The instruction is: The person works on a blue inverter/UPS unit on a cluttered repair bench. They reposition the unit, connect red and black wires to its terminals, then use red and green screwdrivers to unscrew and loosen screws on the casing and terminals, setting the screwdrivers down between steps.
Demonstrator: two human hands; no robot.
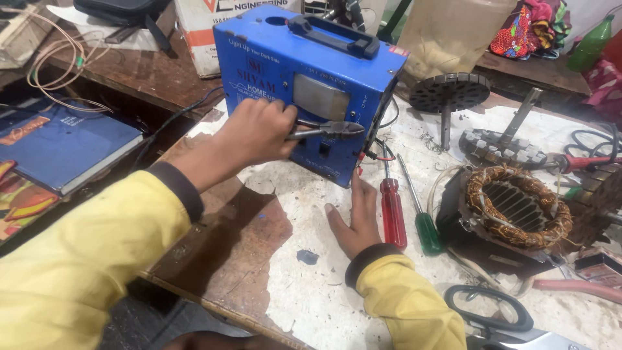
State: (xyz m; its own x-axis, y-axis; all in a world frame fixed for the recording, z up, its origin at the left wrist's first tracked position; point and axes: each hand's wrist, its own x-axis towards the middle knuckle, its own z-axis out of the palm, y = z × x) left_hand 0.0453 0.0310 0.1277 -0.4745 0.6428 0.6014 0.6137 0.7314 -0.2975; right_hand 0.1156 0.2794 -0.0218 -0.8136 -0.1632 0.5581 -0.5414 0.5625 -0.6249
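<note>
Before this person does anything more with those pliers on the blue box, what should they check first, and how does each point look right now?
1. Grip on the pliers: ok, the left hand is closed around the handles.
2. Plier tips at the blue metal box: ok, they sit at its front face near the right edge.
3. Box steadied: ok, the right hand lies flat on the worktop, fingertips at the box's lower corner.
4. Box unpowered: cannot tell, a black cable leaves its left side.
5. Loose tools: not ok, the red screwdriver and green screwdriver lie right beside the right hand.
</note>
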